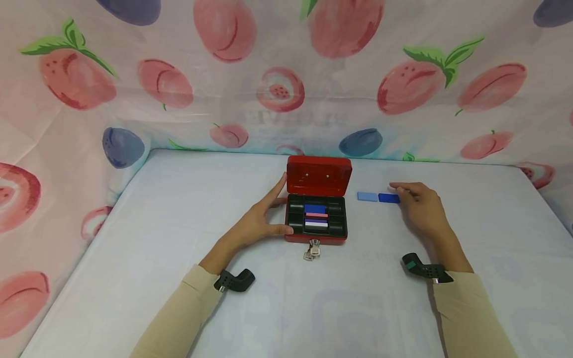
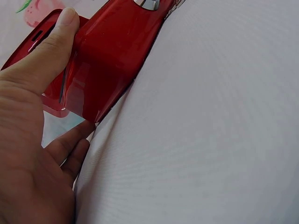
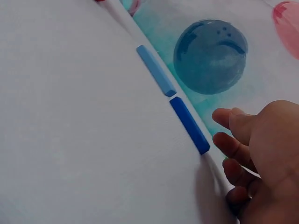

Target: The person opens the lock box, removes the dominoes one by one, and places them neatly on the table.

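Observation:
A red metal cash box (image 1: pixel 316 239) stands with its lid (image 1: pixel 319 175) raised. In its black tray (image 1: pixel 295 206) lie several coloured bars, among them a blue one (image 1: pixel 315 209) and a white one (image 1: pixel 316 224). My left hand (image 1: pixel 256 217) holds the box by its left side, thumb over the front corner and index finger reaching up to the lid; the left wrist view shows the thumb on the red box (image 2: pixel 110 51). At the right, a light blue bar (image 3: pixel 156 70) and a dark blue bar (image 3: pixel 189 125) lie end to end. My right hand (image 1: pixel 423 209) is beside the dark blue bar, fingers loosely bent, holding nothing.
Keys (image 1: pixel 309 255) hang from the lock (image 1: pixel 315 246) at the box's front, over the white table cover (image 1: pixel 358 308). Behind the table rises a fruit-printed cloth (image 1: pixel 331 89), which also runs along the left side.

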Available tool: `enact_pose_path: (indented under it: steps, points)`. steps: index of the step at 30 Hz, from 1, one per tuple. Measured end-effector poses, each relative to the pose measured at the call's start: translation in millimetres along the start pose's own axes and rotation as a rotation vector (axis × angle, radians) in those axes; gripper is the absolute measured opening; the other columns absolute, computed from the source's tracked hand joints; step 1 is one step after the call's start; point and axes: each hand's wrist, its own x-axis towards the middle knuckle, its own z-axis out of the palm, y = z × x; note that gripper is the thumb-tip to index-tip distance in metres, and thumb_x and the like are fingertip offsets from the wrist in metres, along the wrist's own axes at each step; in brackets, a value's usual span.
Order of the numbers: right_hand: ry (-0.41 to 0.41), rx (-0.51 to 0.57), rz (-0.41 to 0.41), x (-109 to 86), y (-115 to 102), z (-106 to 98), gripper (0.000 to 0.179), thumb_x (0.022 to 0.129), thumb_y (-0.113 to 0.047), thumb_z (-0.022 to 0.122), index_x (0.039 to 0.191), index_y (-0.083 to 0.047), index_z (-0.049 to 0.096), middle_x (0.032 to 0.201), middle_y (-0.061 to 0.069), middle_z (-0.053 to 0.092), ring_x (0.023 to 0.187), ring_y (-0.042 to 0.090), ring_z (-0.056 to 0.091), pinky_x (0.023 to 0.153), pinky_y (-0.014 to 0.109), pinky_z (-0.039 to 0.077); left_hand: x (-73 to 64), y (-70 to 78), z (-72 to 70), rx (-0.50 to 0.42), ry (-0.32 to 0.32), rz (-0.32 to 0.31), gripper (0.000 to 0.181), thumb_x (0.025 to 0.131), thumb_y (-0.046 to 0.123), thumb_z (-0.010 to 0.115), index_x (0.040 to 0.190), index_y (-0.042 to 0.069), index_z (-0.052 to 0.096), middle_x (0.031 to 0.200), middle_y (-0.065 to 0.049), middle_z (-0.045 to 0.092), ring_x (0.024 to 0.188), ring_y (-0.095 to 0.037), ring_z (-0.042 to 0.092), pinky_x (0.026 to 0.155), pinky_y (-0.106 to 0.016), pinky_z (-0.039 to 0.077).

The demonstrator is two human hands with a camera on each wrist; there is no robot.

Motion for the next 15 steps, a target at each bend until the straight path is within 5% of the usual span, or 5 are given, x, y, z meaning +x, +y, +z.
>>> enact_pose_path:
  steps: [7,15]
  points:
    - [0.042,0.042,0.025,-0.7,-6.4,-8.2,0.041,0.092,-0.043,0.04,0.121,-0.02,0.057,0.123,0.01,0.049,0.106,0.029,0.041,0.083,0.049,0.036,0.1,-0.1,0.0,0.006,0.001,-0.001,0.103,0.071,0.02,0.075,0.143,0.034,0.003,0.138,-0.009,0.034,0.126,-0.024,0.03,0.1,-0.051,0.022]
    - [0.154,0.0,-0.063,24.2,36.1,6.6,0.03,0.088,-0.049,0.045,0.113,-0.04,0.058,0.107,-0.009,0.056,0.093,0.012,0.044,0.07,0.032,0.038,3.2,-9.6,1.8,0.008,0.008,-0.005,0.104,0.07,0.026,0.076,0.142,0.039,0.002,0.14,-0.004,0.032,0.126,-0.022,0.03,0.099,-0.053,0.022]
